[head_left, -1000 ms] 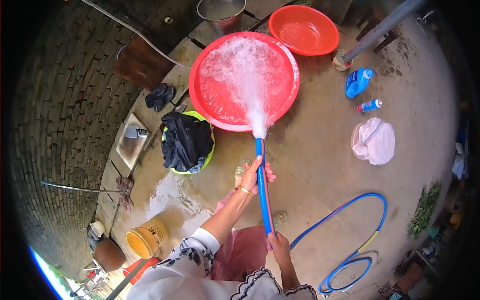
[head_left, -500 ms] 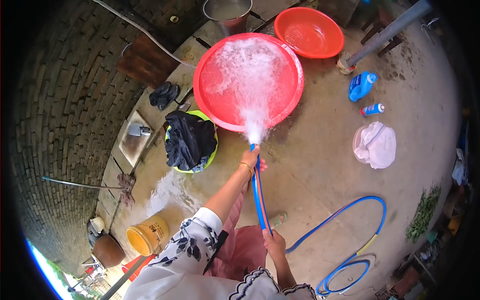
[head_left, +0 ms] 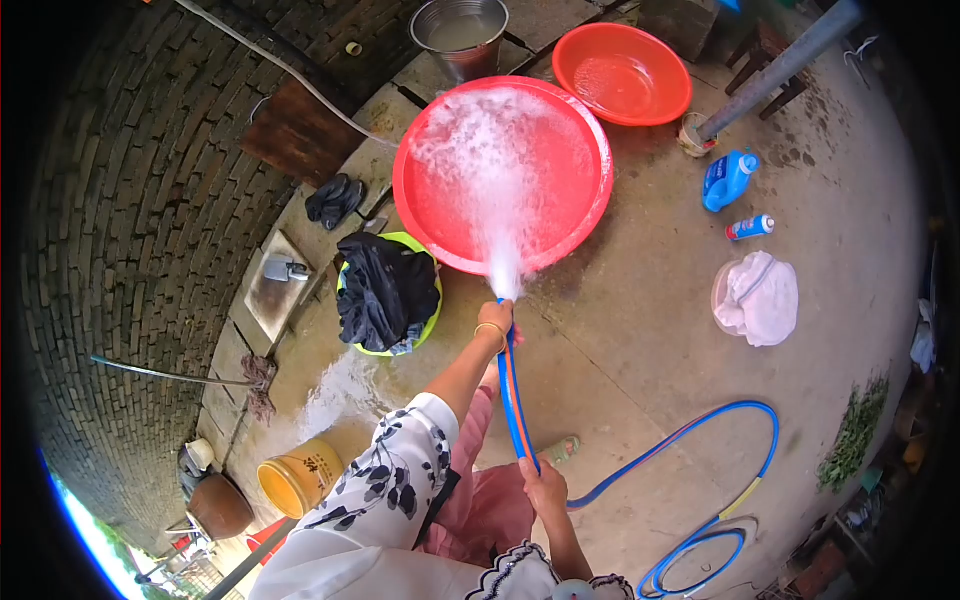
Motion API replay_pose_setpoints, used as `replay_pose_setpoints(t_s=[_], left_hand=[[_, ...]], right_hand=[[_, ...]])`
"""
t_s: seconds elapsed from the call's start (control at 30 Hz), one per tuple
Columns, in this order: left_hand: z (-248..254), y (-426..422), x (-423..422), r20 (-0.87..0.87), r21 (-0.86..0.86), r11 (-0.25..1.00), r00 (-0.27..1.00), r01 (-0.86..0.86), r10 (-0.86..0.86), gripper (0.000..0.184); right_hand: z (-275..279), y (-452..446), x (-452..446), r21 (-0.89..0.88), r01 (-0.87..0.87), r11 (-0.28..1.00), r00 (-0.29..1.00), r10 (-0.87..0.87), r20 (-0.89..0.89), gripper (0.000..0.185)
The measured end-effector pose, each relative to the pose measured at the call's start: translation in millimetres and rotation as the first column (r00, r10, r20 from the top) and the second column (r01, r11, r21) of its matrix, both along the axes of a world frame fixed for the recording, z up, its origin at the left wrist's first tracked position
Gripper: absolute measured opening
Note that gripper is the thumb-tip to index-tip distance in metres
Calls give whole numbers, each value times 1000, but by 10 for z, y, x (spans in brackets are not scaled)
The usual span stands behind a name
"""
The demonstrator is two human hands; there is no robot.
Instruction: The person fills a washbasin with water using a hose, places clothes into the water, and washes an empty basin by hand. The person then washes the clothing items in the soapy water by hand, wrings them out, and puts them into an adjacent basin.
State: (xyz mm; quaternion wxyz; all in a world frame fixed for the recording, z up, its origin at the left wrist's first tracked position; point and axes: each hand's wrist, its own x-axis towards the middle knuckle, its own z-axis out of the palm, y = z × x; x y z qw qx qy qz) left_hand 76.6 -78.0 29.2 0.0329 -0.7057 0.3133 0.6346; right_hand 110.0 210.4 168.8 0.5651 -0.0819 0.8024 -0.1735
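My left hand (head_left: 495,318) is wrapped around the blue hose (head_left: 513,400) right behind its mouth, and my right hand (head_left: 545,485) grips it further back, near my body. The hose mouth is just short of the near rim of the big red basin (head_left: 408,215), and a white jet of water (head_left: 506,265) shoots over that rim into it. The basin sits toward the far edge of the concrete floor (head_left: 640,310), between a green tub (head_left: 432,318) heaped with black clothes (head_left: 385,290) and an orange-red basin (head_left: 655,85). Toward the floor's right edge stand a blue jug (head_left: 728,182) and pink cloth (head_left: 768,300), with hose coiled near the right corner closest to me
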Motion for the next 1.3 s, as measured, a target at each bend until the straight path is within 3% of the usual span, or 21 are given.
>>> replay_pose_setpoints(t_s=[0.47, 1.3], left_hand=[[-98, -19, 41, 65, 27, 999, 997, 26, -27, 28], [-370, 9, 181, -59, 78, 993, 993, -94, 98, 20]], right_hand=[[66, -35, -53, 1, -47, 999, 999, 47, 6, 58], [187, -70, -50, 20, -66, 998, 997, 65, 48, 51]])
